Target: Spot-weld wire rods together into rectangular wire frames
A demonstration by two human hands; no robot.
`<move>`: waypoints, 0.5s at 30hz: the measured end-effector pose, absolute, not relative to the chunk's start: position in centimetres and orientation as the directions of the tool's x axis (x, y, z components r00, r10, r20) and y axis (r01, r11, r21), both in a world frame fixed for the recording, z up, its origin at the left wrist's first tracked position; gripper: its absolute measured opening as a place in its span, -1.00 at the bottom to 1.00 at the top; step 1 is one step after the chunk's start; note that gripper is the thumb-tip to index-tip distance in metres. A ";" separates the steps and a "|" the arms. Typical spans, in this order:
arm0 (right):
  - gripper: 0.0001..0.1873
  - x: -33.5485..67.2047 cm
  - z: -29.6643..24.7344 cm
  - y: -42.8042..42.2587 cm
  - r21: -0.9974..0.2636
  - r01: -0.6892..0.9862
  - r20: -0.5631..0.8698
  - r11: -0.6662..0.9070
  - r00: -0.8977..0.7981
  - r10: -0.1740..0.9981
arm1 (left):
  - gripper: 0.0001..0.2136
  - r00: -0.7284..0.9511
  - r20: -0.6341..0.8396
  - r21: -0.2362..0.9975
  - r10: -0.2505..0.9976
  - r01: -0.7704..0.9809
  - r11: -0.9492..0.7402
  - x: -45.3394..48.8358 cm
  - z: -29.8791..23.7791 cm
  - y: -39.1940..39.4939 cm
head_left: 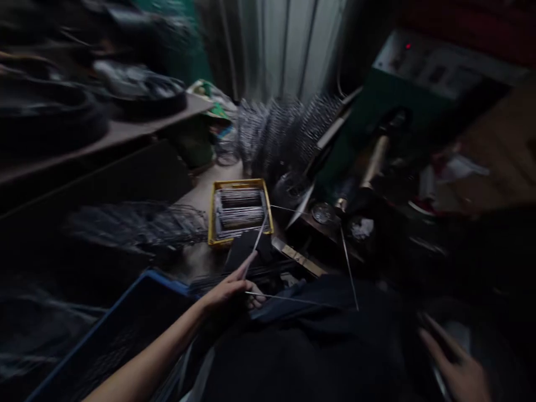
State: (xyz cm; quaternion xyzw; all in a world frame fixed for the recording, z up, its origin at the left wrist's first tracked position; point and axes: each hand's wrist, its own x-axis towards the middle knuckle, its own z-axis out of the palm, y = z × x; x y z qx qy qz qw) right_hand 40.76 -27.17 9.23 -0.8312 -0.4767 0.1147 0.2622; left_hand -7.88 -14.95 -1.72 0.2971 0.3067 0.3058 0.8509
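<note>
Left of and above the yellow rectangular plastic crate, a long grey surface carries two dark round trays, the nearer one deep. Lower down on that same side lie a blue plastic crate, seen along its rim, and a bundle of dark thin wire pieces just beside the yellow crate, which is filled with rows of greyish thin metal pieces.

Just below and to the right of the yellow crate is a thin, pale grey wire frame, bent into a lopsided four-sided outline with straight sides; one upper corner overlaps the crate's right rim in the view. At its left end the left hand is clamped on the wire: the index finger points forward along one side, while the other fingers curl in by the lower side. Dark cloth lies beneath.

Behind the yellow crate and to its right stand upright stacks of grey wire pieces, then a green box-shaped machine with a copper-coloured rod. Well apart from the crate, lower right, the right hand is blurred; whether its fingers hold anything, I cannot tell.
</note>
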 end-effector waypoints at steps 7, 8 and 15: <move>-0.50 33.5 6.6 -25.7 -0.684 0.717 -0.015 -0.136 0.173 0.985 | -0.03 0.593 -0.422 0.719 0.686 -0.242 0.652 -6.7 -1.1 -14.7; -0.52 32.3 6.3 -25.3 -0.699 0.711 -0.010 -0.082 0.106 0.994 | -0.04 0.588 -0.429 0.719 0.685 -0.237 0.653 -6.5 -1.0 -14.7; -0.52 29.0 4.7 -24.4 -0.713 0.701 -0.038 0.003 -0.043 0.998 | -0.03 0.601 -0.432 0.730 0.672 -0.204 0.652 -6.2 -0.3 -15.0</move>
